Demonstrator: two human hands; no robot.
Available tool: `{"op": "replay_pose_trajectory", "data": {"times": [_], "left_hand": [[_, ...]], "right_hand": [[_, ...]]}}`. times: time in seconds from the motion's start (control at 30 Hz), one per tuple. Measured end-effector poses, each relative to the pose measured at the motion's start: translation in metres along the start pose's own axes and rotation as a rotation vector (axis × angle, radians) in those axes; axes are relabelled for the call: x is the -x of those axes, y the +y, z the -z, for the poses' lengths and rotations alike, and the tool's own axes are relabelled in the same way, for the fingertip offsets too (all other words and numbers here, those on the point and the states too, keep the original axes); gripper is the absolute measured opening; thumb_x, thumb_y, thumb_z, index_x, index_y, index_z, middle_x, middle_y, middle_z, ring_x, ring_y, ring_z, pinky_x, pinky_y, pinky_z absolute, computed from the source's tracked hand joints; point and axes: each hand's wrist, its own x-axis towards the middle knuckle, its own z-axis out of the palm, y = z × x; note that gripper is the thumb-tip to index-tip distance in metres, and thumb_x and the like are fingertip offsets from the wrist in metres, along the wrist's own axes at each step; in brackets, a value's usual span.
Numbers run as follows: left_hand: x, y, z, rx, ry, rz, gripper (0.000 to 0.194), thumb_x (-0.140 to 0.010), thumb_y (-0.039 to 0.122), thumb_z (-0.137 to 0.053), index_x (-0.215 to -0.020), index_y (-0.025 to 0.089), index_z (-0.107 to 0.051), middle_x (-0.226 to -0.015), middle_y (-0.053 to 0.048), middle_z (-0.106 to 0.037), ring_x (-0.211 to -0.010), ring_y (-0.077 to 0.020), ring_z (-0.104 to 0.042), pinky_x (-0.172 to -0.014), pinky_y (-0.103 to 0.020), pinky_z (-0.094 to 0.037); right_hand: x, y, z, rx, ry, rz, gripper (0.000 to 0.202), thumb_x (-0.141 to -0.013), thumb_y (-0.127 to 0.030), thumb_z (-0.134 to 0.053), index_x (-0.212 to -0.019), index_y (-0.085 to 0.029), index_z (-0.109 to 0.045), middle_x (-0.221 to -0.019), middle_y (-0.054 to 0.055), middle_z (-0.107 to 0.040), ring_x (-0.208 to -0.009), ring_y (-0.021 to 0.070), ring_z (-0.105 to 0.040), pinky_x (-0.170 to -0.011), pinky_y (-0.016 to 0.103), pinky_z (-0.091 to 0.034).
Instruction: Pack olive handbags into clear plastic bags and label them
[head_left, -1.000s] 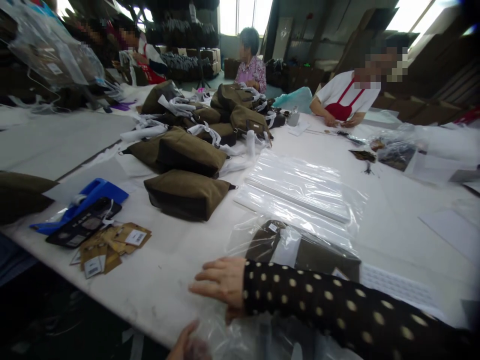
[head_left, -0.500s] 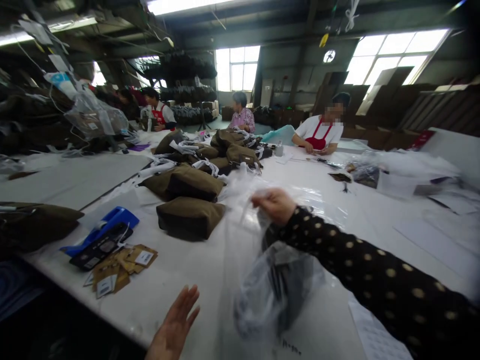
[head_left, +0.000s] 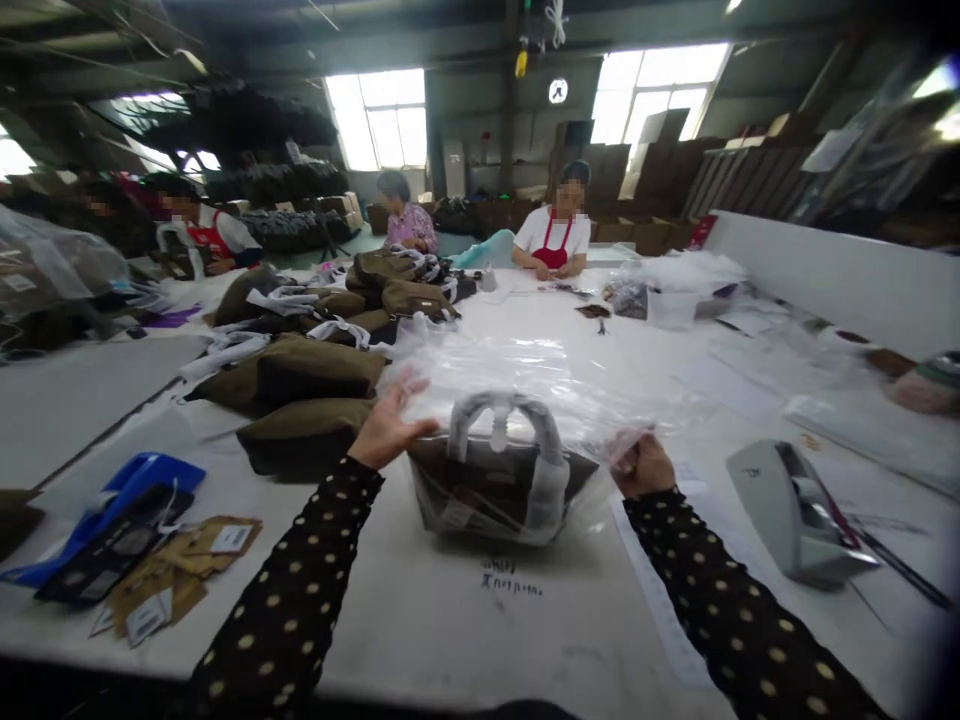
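Note:
A dark olive handbag [head_left: 487, 500] stands upright on the white table in front of me, inside a clear plastic bag [head_left: 517, 365]. Its two handles [head_left: 544, 430] are wrapped in whitish padding and arch upward. My left hand [head_left: 394, 420] is at the handbag's upper left corner, fingers spread and thumb pointing toward it; the fingertips are blurred against the plastic. On the other side, my right hand [head_left: 645, 465] is closed on the plastic bag's right edge. Much of the plastic lies loose beyond the handbag.
More olive handbags [head_left: 300, 375] are piled at left. A blue tape dispenser [head_left: 142, 480] lies near brown tags [head_left: 176, 575]. A grey tape dispenser [head_left: 787, 510] stands at right. Across the table sits a person in a red apron [head_left: 551, 245]; other people are farther left.
The view has turned right. My left hand has moved up beside the handbag, and my right hand has moved to the plastic's right side. The bagged handbag now stands upright on the table.

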Motion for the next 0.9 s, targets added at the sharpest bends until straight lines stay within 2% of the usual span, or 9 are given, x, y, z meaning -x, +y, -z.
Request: {"op": "replay_pose_trajectory", "data": {"times": [0.07, 0.13, 0.2, 0.3, 0.37, 0.5, 0.67, 0.8, 0.9], "left_hand": [[-0.008, 0.016, -0.011, 0.268, 0.04, 0.087, 0.044, -0.064, 0.037, -0.075, -0.099, 0.013, -0.062, -0.077, -0.004, -0.066, -0.074, -0.0179, -0.063, -0.077, -0.033, -0.05], [-0.009, 0.029, -0.014, 0.526, 0.19, 0.149, 0.016, -0.074, 0.029, -0.067, -0.076, 0.014, -0.062, -0.062, 0.002, -0.061, -0.059, -0.0109, -0.06, -0.069, -0.029, -0.052], [-0.007, 0.035, -0.009, 0.69, 0.286, 0.19, 0.014, -0.081, 0.025, -0.059, -0.072, 0.015, -0.059, -0.062, 0.004, -0.06, -0.057, -0.0087, -0.059, -0.067, -0.029, -0.053], [-0.005, 0.034, 0.006, 0.702, 0.334, 0.223, 0.018, -0.086, 0.03, -0.054, -0.075, 0.017, -0.06, -0.067, 0.004, -0.063, -0.062, -0.0099, -0.06, -0.065, -0.03, -0.056], [-0.011, 0.031, 0.013, 0.67, 0.378, 0.236, 0.018, -0.086, 0.032, -0.054, -0.077, 0.018, -0.06, -0.068, 0.005, -0.064, -0.064, -0.0097, -0.061, -0.063, -0.027, -0.057], [-0.05, 0.032, 0.015, 0.602, 0.367, 0.308, 0.02, -0.091, 0.024, -0.046, -0.078, 0.015, -0.058, -0.062, 0.004, -0.063, -0.056, -0.0086, -0.06, -0.056, -0.023, -0.055], [-0.091, 0.062, 0.034, 0.558, 0.292, 0.278, 0.026, -0.095, 0.019, -0.033, -0.082, 0.01, -0.054, -0.062, 0.005, -0.063, -0.057, -0.0064, -0.061, -0.061, -0.022, -0.054], [-0.044, 0.062, 0.057, 0.507, 0.189, 0.204, 0.019, -0.08, 0.034, -0.062, -0.079, 0.015, -0.058, -0.065, 0.006, -0.065, -0.06, -0.0075, -0.061, -0.063, -0.019, -0.053], [0.027, 0.027, 0.051, 0.402, -0.05, 0.308, 0.033, -0.062, 0.04, -0.076, -0.071, 0.011, -0.063, -0.063, -0.002, -0.067, -0.059, -0.0136, -0.063, -0.059, -0.023, -0.053]], "right_hand": [[-0.001, -0.009, 0.009, -0.014, 0.026, 0.012, 0.036, -0.069, -0.045, -0.059, -0.052, -0.024, -0.034, -0.042, -0.008, -0.023, -0.036, 0.0099, -0.025, -0.036, 0.025, -0.028], [-0.007, -0.025, 0.017, -0.031, 0.04, 0.045, 0.024, -0.062, -0.04, -0.066, -0.06, -0.023, -0.048, -0.049, -0.006, -0.04, -0.044, 0.0111, -0.041, -0.045, 0.026, -0.04], [-0.015, -0.047, 0.024, -0.058, 0.022, 0.115, 0.029, -0.056, -0.038, -0.072, -0.075, -0.022, -0.057, -0.07, -0.002, -0.058, -0.063, 0.013, -0.055, -0.062, 0.028, -0.048], [-0.031, -0.076, 0.026, -0.09, -0.057, 0.231, 0.033, -0.056, -0.039, -0.075, -0.078, -0.021, -0.059, -0.082, 0.0, -0.065, -0.076, 0.0141, -0.061, -0.078, 0.032, -0.049], [-0.047, -0.09, 0.019, -0.108, -0.094, 0.22, 0.026, -0.063, -0.036, -0.073, -0.072, -0.019, -0.056, -0.073, 0.0, -0.065, -0.07, 0.0137, -0.063, -0.077, 0.033, -0.051], [-0.091, -0.104, -0.007, -0.136, -0.041, -0.028, 0.015, -0.081, -0.021, -0.06, -0.073, -0.018, -0.048, -0.064, 0.0, -0.065, -0.058, 0.0121, -0.063, -0.062, 0.029, -0.053], [-0.121, -0.134, -0.014, -0.17, -0.053, -0.035, 0.016, -0.086, -0.019, -0.053, -0.071, -0.017, -0.046, -0.062, -0.002, -0.065, -0.055, 0.0111, -0.063, -0.06, 0.028, -0.053], [-0.087, -0.13, 0.035, -0.1, -0.388, 0.079, 0.029, -0.067, -0.036, -0.074, -0.073, -0.018, -0.052, -0.066, -0.002, -0.065, -0.064, 0.0133, -0.065, -0.069, 0.03, -0.053], [-0.04, -0.078, 0.08, 0.147, -0.575, -0.023, 0.034, -0.063, -0.042, -0.075, -0.069, -0.016, -0.055, -0.063, 0.0, -0.063, -0.063, 0.0148, -0.063, -0.068, 0.031, -0.052]]}}
